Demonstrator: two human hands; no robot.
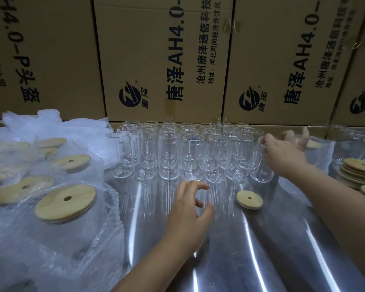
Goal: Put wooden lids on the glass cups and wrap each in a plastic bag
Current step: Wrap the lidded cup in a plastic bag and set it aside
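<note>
— What does the right hand [282, 153] do?

— Its grip is closed on a cup [260, 165], with the thumb at the rim. This cup is at the right end of the front row, and it has no lid.

— And the left hand [188, 209]?

— It is over the worktop [272, 239], in front of the cups [170, 152]. The grip is loose: the fingers are a little curled and spread, and they hold nothing. I cannot tell if the hand touches the metal.

— Where is the lid [249, 200]?

— One lid lies flat on the worktop, between the two hands and just before the front row. It is round, of pale wood, with a small hole in the middle. No hand touches it.

— How do the other cups stand?

— Upright, in three rows close together, all open at the top. Behind them are the boxes [162, 60], brown cardboard with dark print.

— What do I see on the left?

— Wrapped cups [76, 232], each in clear plastic and with a wooden lid on top. They lie packed beside each other, well apart from the left hand.

— And on the far right?

— A stack [359, 171] of more lids, near the right forearm. It is at the edge of the view, with clear plastic behind it.
</note>
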